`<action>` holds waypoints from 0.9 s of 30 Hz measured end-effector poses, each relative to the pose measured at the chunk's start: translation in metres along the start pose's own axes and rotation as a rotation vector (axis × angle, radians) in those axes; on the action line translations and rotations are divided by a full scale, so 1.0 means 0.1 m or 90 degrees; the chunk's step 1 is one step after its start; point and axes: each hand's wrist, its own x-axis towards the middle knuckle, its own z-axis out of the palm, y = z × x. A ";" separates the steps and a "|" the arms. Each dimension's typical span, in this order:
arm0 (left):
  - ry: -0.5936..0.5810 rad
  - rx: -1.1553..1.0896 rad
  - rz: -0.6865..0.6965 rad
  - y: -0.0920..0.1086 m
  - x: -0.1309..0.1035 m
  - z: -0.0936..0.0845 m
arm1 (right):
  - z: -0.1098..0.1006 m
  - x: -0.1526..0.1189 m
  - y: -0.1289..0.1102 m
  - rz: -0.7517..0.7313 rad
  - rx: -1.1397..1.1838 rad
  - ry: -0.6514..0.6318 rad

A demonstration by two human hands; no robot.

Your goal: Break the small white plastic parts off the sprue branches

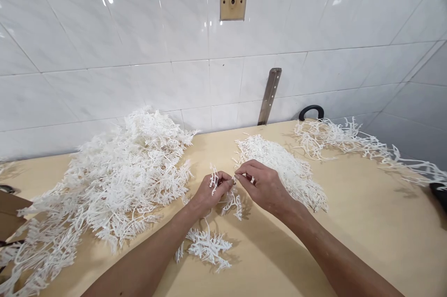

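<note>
Over the middle of the table, my left hand (205,193) is closed on a white branching plastic sprig (231,202), whose twigs stick out above and hang below the fingers. Close against it, my right hand (263,186) pinches thumb and forefinger at a small white tip of the sprig; the exact contact is too small to make out. Below my left hand, more of the white sprigs (209,246) hang or lie near the tabletop; whether they join the held piece I cannot tell. A flat pile of small white twigs (284,166) lies just beyond my right hand.
A big heap of white branching sprigs (129,176) covers the table's left side. Thin bare white stems (344,138) lie at the back right, by a black curved handle (311,110). A metal strip (270,97) leans on the tiled wall (167,27). A brown box (12,213) stands far left.
</note>
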 end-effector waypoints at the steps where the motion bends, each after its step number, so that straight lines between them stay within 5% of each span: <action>1: -0.002 -0.004 -0.001 0.00 0.00 0.00 | 0.01 -0.01 0.01 0.000 0.000 -0.011; 27: -0.008 -0.037 -0.025 0.03 0.00 0.00 | 0.00 0.00 0.08 0.001 -0.023 -0.099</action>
